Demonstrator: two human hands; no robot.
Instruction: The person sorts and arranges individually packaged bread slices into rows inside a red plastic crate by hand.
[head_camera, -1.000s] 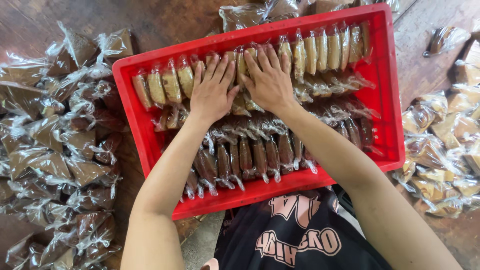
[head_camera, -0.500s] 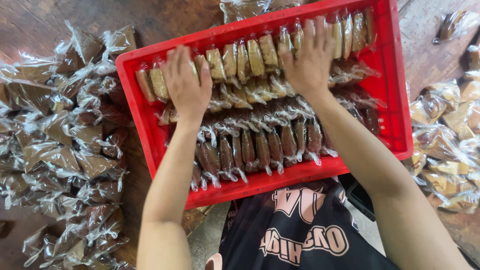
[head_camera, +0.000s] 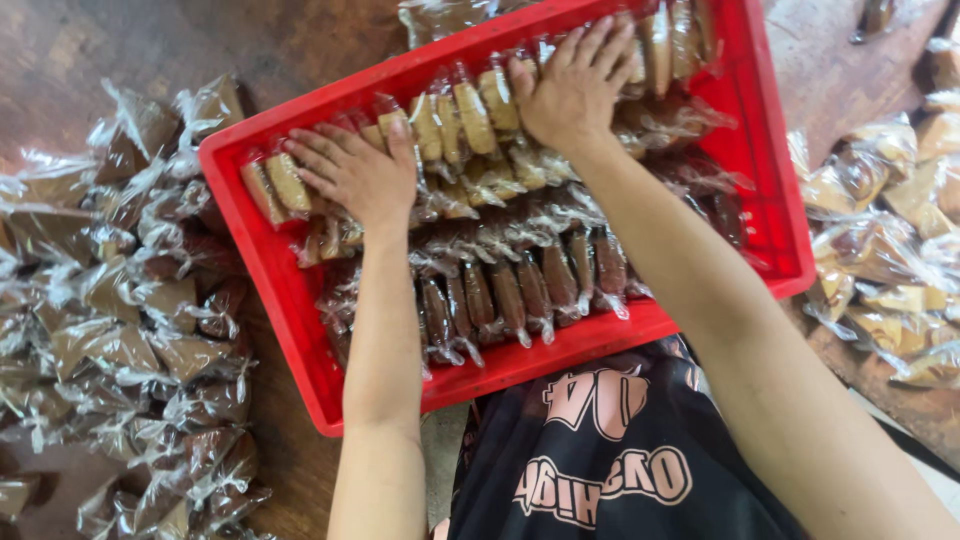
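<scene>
Both hands lie flat, fingers spread and grasping nothing, on the pale wrapped biscuits (head_camera: 470, 120) lining the far row of a red plastic crate (head_camera: 260, 270): left hand (head_camera: 355, 172) near the crate's left end, right hand (head_camera: 575, 90) further right. Crinkled clear packets (head_camera: 130, 300) heap the wooden bench (head_camera: 120, 45).

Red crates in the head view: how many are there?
1. The red crate sits in front of the person, with the left hand and right hand pressed on wrapped pastries inside. Others may lie outside the frame.
</scene>
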